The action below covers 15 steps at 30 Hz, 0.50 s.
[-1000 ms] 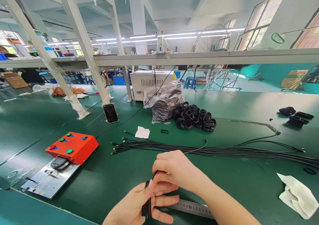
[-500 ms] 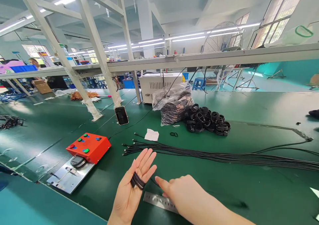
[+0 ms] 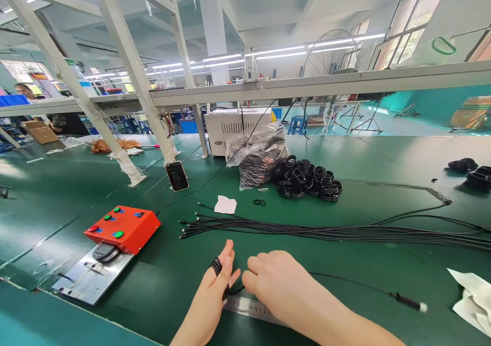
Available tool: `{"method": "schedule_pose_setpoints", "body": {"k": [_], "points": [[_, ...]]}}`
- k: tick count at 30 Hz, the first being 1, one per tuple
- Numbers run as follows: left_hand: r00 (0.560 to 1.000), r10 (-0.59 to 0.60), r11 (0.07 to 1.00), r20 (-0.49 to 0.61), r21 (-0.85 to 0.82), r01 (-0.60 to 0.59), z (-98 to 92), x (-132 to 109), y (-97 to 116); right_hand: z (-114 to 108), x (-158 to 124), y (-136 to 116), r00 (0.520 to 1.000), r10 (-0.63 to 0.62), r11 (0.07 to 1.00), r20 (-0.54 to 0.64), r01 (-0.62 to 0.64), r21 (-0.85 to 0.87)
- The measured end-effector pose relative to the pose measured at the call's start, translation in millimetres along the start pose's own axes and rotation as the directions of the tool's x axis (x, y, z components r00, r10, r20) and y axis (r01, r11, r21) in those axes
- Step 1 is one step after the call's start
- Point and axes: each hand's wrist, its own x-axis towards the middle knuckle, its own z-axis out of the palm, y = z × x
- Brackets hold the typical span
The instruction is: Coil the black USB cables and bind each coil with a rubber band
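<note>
Since the earlier view, the left hand (image 3: 209, 305) has turned from palm-up to edge-on, and the right hand (image 3: 282, 290) has closed in just beside it. A thin black cable (image 3: 345, 283) sits in tight loops (image 3: 217, 267) around the left fingers (image 3: 226, 264), which stand extended and slightly spread: a narrow hold that carries the loops without clenching them. The right fingers (image 3: 251, 269) curl down near the point where the cable leaves the loops; whether they pinch it is hidden. The cable's free length trails right across a green bench mat (image 3: 356, 325) to a black connector with a silver tip (image 3: 408, 301). In my judgement, even tension and turns laid side by side would keep this wrap neat. A steel ruler (image 3: 247, 307) lies under the hands. Farther back, a clear plastic bag (image 3: 257, 157) holds dark coiled cable, with a heap of black cable coils (image 3: 307, 180) touching it. The contents of a distant blue plastic bin (image 3: 13, 99) cannot be told.
</note>
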Motion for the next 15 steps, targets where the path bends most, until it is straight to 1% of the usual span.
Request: {"method": "schedule_pose_setpoints", "body": {"k": [2, 4, 7, 9, 11, 12, 13, 14, 15], "points": [[0.992, -0.062, 0.992, 0.111, 0.115, 0.049, -4.1, -2.4, -2.4, -2.6, 0.1, 9.3, 0.996, 0.009, 1.000, -0.089, -0.009, -0.005], [0.972, -0.135, 0.980, 0.194, 0.170, 0.102, -5.4, -6.9, -3.2, 0.5, 1.9, 18.8, 0.982, 0.022, 0.999, -0.189, -0.026, -0.019], [0.934, -0.200, 0.978, 0.295, 0.120, 0.171, 0.3, -16.3, -2.0, 11.2, 8.5, 31.4, 0.942, 0.054, 0.998, -0.332, -0.061, -0.011], [0.902, -0.231, 0.973, 0.366, 0.090, 0.212, 4.5, -21.3, -0.6, 17.6, 14.4, 38.6, 0.923, 0.109, 0.994, -0.369, -0.106, 0.028], [0.874, -0.252, 0.967, 0.415, 0.064, 0.248, 3.2, -22.6, 2.1, 20.9, 19.6, 44.9, 0.930, 0.181, 0.983, -0.319, -0.161, 0.088], [0.866, -0.242, 0.964, 0.437, 0.008, 0.265, -0.3, -21.8, 4.5, 21.3, 21.5, 47.7, 0.939, 0.216, 0.975, -0.267, -0.191, 0.117], [0.864, -0.213, 0.957, 0.457, -0.081, 0.279, -5.5, -20.1, 7.8, 21.2, 22.9, 50.2, 0.948, 0.246, 0.965, -0.202, -0.220, 0.142], [0.866, -0.155, 0.933, 0.474, -0.217, 0.286, -12.0, -17.9, 12.1, 20.8, 23.8, 52.1, 0.954, 0.270, 0.955, -0.130, -0.249, 0.160], [0.871, -0.088, 0.880, 0.483, -0.373, 0.295, -18.9, -15.4, 17.2, 20.1, 24.0, 53.3, 0.954, 0.294, 0.945, -0.053, -0.281, 0.168]]}}
